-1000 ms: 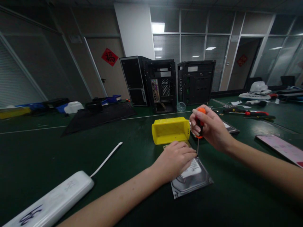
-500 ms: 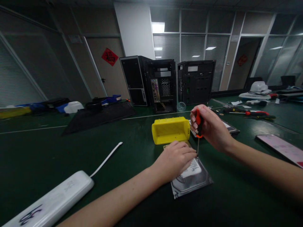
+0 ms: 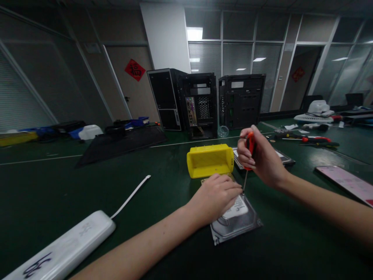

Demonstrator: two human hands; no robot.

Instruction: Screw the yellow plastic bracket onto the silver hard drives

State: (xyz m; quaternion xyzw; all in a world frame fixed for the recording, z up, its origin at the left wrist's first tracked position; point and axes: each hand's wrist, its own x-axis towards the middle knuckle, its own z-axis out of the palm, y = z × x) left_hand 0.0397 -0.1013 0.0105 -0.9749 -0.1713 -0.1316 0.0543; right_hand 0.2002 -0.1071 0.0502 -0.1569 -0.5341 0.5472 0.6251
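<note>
A silver hard drive [image 3: 240, 225] with a white label lies on the dark green table in front of me. My left hand [image 3: 217, 196] rests across its upper part, fingers together and bent over towards the right edge; the thumb is hidden. My right hand [image 3: 259, 157] is closed round the orange and black handle of a screwdriver [image 3: 246, 179]. The screwdriver's thin shaft points down, leaning slightly, with its tip at the drive's right edge beside my left fingertips. Behind the drive a yellow plastic bin [image 3: 210, 161] sits on its side, its opening towards me.
Another hard drive [image 3: 287, 159] lies behind my right hand. At right are a phone [image 3: 345, 181] and several hand tools [image 3: 314, 140]. A white power strip [image 3: 67, 247] lies at front left. Black computer cases [image 3: 201, 105] stand at the back, with a dark mat [image 3: 122, 142] left of them.
My right hand has shifted slightly to the right and turned, so the screwdriver handle now leans further right. Its tip stays at the drive's edge. My left hand has not moved.
</note>
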